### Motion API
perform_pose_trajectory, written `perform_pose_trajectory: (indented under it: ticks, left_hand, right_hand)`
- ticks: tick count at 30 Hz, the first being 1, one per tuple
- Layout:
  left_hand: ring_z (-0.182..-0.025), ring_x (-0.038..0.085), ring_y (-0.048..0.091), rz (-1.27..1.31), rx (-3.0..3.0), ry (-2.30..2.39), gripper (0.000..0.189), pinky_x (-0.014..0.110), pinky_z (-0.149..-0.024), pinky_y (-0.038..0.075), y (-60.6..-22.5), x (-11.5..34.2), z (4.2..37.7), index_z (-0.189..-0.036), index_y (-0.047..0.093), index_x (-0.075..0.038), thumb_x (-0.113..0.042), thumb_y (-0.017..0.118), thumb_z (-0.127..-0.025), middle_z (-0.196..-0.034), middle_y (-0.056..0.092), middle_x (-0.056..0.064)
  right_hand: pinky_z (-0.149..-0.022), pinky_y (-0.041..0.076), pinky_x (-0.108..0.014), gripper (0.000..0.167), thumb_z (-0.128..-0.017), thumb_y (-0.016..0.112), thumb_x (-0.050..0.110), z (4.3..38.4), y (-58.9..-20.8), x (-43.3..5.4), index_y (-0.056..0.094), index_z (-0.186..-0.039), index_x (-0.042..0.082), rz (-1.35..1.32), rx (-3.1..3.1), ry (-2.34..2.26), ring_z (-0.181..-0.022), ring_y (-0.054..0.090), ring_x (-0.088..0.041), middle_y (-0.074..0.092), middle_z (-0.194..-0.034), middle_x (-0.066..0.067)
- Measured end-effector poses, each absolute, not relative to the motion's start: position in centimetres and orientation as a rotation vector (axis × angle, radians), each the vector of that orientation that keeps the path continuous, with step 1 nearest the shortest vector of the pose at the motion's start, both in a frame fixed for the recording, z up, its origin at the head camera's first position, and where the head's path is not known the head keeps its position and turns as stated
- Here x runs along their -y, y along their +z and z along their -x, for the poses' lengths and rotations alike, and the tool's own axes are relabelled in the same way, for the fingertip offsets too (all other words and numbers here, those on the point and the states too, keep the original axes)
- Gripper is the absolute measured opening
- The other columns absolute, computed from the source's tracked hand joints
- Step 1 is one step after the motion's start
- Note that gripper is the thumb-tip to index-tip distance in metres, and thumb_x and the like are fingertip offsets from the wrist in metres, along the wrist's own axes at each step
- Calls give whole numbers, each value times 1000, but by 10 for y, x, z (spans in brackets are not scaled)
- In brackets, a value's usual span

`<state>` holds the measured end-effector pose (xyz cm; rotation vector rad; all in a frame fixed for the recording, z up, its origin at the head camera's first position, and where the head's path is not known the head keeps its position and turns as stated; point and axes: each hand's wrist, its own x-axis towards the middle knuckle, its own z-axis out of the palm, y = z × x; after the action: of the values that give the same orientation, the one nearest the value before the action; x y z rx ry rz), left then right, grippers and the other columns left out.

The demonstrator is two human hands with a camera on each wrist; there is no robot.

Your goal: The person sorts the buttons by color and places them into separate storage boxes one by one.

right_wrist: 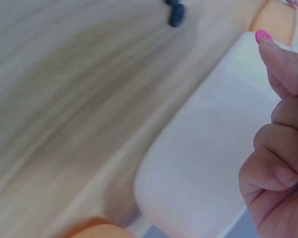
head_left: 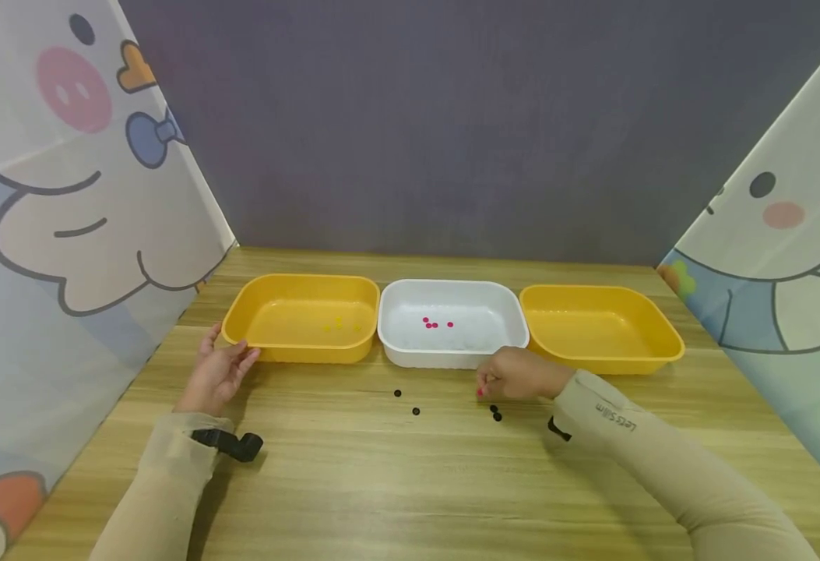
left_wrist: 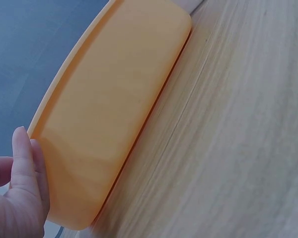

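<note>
My right hand [head_left: 522,374] pinches a small pink button [right_wrist: 263,36] between thumb and fingertip, the other fingers curled in. It hovers just in front of the white tray [head_left: 452,360], which has several pink buttons [head_left: 434,326] inside. With fairly straight fingers, my left hand [head_left: 219,372] touches the front left corner of the left yellow tray [head_left: 311,354]. In the left wrist view its fingers [left_wrist: 24,163] lie against the tray's outer wall, right at the rim. A few yellow buttons [head_left: 339,321] lie in that tray.
Several black buttons lie on the wooden table [head_left: 381,491], some at centre, such as one button [head_left: 416,411], and a pair [head_left: 497,417] below my right hand. Another yellow tray [head_left: 602,365] stands at the right end of the row. A grey panel [head_left: 452,132] rises behind.
</note>
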<state>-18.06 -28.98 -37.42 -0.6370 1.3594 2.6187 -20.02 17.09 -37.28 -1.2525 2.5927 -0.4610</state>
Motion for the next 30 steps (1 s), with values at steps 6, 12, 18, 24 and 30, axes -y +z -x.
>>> perform_pose_trajectory:
  ticks: [6,12,18,24,30]
  left_hand:
    - [-68,12,60,606,-1375,2611,85,16,-72,56,-374,290,181,-150,-8,-42,3,43,-99,-110,39,4]
    - [-69,12,59,619,-1371,2606,82,17,-72,56,-376,289,180,-150,-6,-41,4,41,-99,-106,43,3]
    - [-69,12,60,639,-1374,2600,83,17,-72,56,-377,289,178,-150,-6,-42,4,42,-99,-102,46,3]
    - [-67,13,60,606,-1374,2621,82,17,-71,57,-375,289,178,-150,-6,-40,4,40,-99,-101,47,3]
    - [-66,13,60,599,-1379,2624,84,17,-70,57,-374,290,178,-150,-11,-39,6,38,-99,-99,47,5]
  right_hand:
    - [-52,37,-18,12,-86,70,7,205,-349,-170,65,-79,15,1278,-2652,-366,-55,34,-2,53,-63,11]
    - [-56,43,-21,8,-87,70,7,215,-317,-170,66,-82,11,1221,-2738,-300,-54,37,-5,55,-62,7]
    - [-58,46,-23,5,-87,70,6,223,-306,-172,67,-84,8,1200,-2758,-304,-54,39,-6,60,-67,3]
    - [-62,51,-26,6,-85,72,6,236,-306,-173,67,-83,8,1226,-2828,-229,-57,45,-8,65,-74,1]
    - [-64,51,-30,4,-88,70,9,257,-303,-168,68,-84,7,1112,-2874,-136,-63,50,-14,67,-79,-1]
